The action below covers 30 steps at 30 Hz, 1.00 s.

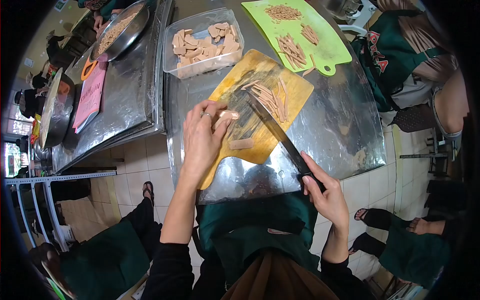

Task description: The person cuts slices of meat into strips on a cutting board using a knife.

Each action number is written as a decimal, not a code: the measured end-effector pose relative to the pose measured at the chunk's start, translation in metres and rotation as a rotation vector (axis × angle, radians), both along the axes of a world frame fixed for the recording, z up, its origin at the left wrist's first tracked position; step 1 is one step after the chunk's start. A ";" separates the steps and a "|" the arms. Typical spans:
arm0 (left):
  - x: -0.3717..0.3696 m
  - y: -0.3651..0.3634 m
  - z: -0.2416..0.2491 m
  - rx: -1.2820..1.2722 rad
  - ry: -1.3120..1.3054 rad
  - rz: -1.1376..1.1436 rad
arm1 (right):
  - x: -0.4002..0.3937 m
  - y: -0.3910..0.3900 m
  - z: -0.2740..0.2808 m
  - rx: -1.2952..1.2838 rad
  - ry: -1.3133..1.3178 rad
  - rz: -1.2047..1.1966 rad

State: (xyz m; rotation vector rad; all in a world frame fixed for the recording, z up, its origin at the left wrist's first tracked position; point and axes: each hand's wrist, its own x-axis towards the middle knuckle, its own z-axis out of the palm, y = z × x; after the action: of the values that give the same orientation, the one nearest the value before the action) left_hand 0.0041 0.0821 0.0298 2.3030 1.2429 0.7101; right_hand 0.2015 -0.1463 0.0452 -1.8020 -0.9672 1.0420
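Note:
A yellow wooden board (295,90) lies at a slant on the metal table. My left hand (202,132) is over its left side, thumb and fingers closed on a pale brown piece (227,116). In my right hand (322,192) is the black handle of a knife (280,132), whose blade lies slanting over the board, its tip near the cut strips (272,100). One flat brown slice (241,144) rests on the board below my left fingertips.
Behind the board stands a clear plastic box (204,68) of brown pieces. A green board (325,45) at the back right bears strips and small bits. Metal bowls and a pink notebook (90,97) are on the left table. Other people stand around.

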 end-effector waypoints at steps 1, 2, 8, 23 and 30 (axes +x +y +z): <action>-0.003 -0.004 0.003 0.000 -0.045 0.015 | 0.001 0.000 -0.001 -0.003 0.000 0.002; -0.004 -0.010 0.010 0.082 -0.043 -0.003 | 0.001 0.000 -0.001 -0.006 0.000 0.003; -0.024 -0.035 0.012 -0.168 -0.036 -0.213 | 0.002 -0.003 -0.004 0.032 -0.015 0.012; 0.032 -0.066 -0.006 -0.414 -0.209 0.011 | -0.007 0.000 0.000 -0.038 -0.184 0.067; 0.004 -0.063 -0.018 0.037 -0.098 -0.051 | 0.006 0.002 0.002 0.010 -0.268 0.129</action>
State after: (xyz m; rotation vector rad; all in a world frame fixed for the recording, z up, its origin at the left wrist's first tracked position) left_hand 0.0083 0.0187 0.0116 2.2912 1.1326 0.8235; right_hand 0.2076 -0.1444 0.0467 -1.9246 -1.2622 0.8844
